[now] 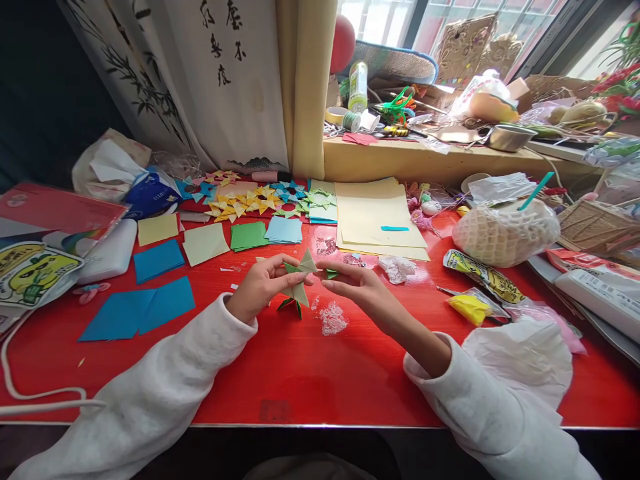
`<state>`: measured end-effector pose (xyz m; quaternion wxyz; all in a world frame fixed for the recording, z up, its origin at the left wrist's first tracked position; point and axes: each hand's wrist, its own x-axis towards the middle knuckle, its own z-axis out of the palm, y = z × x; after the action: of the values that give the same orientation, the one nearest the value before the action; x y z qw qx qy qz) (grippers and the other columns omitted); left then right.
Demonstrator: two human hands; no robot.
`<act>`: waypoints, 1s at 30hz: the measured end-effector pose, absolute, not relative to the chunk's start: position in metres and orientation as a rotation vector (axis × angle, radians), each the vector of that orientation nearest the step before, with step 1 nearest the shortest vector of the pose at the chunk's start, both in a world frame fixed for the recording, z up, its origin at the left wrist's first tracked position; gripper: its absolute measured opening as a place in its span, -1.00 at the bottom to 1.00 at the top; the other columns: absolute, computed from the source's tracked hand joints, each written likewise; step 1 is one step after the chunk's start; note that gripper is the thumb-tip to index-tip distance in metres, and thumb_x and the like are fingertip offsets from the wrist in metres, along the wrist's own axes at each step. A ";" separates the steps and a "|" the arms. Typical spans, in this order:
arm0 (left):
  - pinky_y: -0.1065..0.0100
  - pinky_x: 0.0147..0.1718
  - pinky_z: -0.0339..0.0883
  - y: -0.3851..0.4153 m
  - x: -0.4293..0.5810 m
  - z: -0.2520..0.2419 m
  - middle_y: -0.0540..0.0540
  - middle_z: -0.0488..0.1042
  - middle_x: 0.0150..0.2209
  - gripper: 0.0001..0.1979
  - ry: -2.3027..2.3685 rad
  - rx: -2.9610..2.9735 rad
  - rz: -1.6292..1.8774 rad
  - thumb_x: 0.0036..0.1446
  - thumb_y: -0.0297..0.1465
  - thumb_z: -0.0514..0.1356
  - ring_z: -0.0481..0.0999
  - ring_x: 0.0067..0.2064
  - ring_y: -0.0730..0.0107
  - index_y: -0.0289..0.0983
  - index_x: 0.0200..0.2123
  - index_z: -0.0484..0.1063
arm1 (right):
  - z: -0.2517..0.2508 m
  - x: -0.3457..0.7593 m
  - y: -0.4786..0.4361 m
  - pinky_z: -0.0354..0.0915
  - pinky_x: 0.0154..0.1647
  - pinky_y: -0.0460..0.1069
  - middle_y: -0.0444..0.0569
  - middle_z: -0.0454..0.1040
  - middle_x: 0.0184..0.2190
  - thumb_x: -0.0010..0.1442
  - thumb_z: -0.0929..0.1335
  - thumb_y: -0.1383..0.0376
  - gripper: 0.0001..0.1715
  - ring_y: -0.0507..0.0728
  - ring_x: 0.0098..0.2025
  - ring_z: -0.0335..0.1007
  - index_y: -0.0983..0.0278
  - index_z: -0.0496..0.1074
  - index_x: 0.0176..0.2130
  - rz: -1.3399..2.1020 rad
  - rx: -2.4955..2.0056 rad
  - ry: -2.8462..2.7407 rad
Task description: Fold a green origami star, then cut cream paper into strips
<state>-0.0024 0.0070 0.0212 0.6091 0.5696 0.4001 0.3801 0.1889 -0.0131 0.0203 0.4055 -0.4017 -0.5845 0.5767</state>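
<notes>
A pointed, star-like shape of folded cream and green paper [299, 293] is held just above the middle of the glossy red tabletop [310, 387], nearer its front edge than the window sill [390, 155]. It is gripped by the left hand [263, 287], thumb and fingers closed in a pinch on its folds. By the right hand [353, 277], a small dark-green folded paper piece [331, 274] is pinched between thumb and fingertips, right beside the shape; whether the two are joined cannot be told. If the pinch were tightened too much, the layers could be creased or crushed; if it were loosened, the folds could be sprung apart, since no glue or tape can be made out. The lower points could be bent if the shape were pressed onto the table, so close are they to its surface. Near the table's left edge, the loose bright-blue square paper sheets [167, 307] could be brushed askew by the white fleecy left sleeve [165, 373], and the thin white cable [50, 393] by the front left corner could be dragged by that sleeve, as it is partly covered by it.
</notes>
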 end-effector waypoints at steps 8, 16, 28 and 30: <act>0.39 -0.43 0.39 0.003 0.001 0.022 -0.07 0.51 -0.40 -0.81 0.912 1.352 0.879 -0.09 -0.37 0.22 0.49 -0.41 0.40 -0.31 -0.36 0.35 | 0.017 0.191 -0.011 0.21 0.01 0.04 -0.03 0.24 0.05 0.05 0.33 0.27 -0.59 0.10 0.00 0.26 0.17 0.28 -0.06 1.458 -0.883 -1.191; 0.41 -0.41 0.37 -0.003 0.004 0.022 -0.01 0.44 -0.39 -0.76 0.903 1.386 0.900 -0.11 -0.39 0.24 0.46 -0.39 0.44 -0.28 -0.32 0.31 | 0.028 0.186 -0.019 0.30 -0.48 -0.10 -0.06 0.44 -0.30 0.14 0.24 0.24 -0.87 0.02 -0.36 0.40 0.24 0.18 -0.31 1.359 -0.855 -1.337; 0.29 -0.27 0.41 -0.007 0.005 0.020 -0.04 0.46 -0.38 -0.85 0.797 1.477 1.030 -0.09 -0.43 0.24 0.49 -0.30 0.33 -0.29 -0.38 0.36 | 0.030 0.183 -0.027 0.34 -0.31 -0.05 -0.14 0.38 -0.37 0.09 0.29 0.31 -0.88 -0.01 -0.35 0.37 0.22 0.22 -0.30 1.152 -0.825 -1.400; 0.26 -0.25 0.40 -0.007 0.005 0.020 -0.06 0.48 -0.37 -0.86 0.802 1.515 1.052 -0.08 -0.43 0.23 0.49 -0.28 0.31 -0.29 -0.38 0.37 | 0.030 0.183 -0.028 0.34 -0.30 -0.04 -0.13 0.38 -0.37 0.09 0.29 0.34 -0.89 0.00 -0.34 0.38 0.23 0.25 -0.29 1.121 -0.831 -1.444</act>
<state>0.0046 -0.0071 0.0196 0.5354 0.6361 0.3368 0.4419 0.1828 -0.0281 0.0303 0.5367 -0.3492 -0.6066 0.4711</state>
